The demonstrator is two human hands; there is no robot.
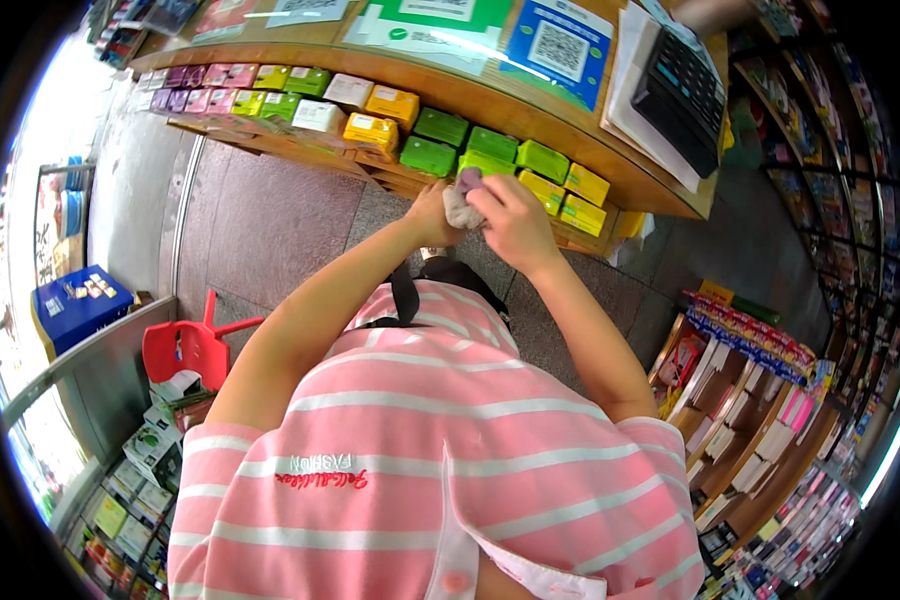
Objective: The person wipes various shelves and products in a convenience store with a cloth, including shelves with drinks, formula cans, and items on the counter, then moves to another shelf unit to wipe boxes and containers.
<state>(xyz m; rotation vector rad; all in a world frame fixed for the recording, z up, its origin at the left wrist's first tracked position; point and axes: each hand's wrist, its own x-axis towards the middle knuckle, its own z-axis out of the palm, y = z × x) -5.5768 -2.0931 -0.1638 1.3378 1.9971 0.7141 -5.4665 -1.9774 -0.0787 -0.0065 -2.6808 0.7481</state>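
A small crumpled cloth (463, 211), greyish beige with a purple part, is bunched between my hands in front of the counter. My right hand (517, 223) pinches it between thumb and fingers. Against the cloth's other side rests my left hand (430, 217), its back towards me; its fingertips are hidden, so its grip on the cloth does not show. Just beyond both hands are stacked green packs (486, 161) and yellow packs (547, 191) on the ledge below the counter top.
The glass-topped wooden counter (480, 71) bears printed code signs and a black calculator (679, 101) on papers. A person's arm (712, 15) reaches in at the top right. A red plastic chair (187, 349) stands left, a wooden shelf unit (742, 435) right.
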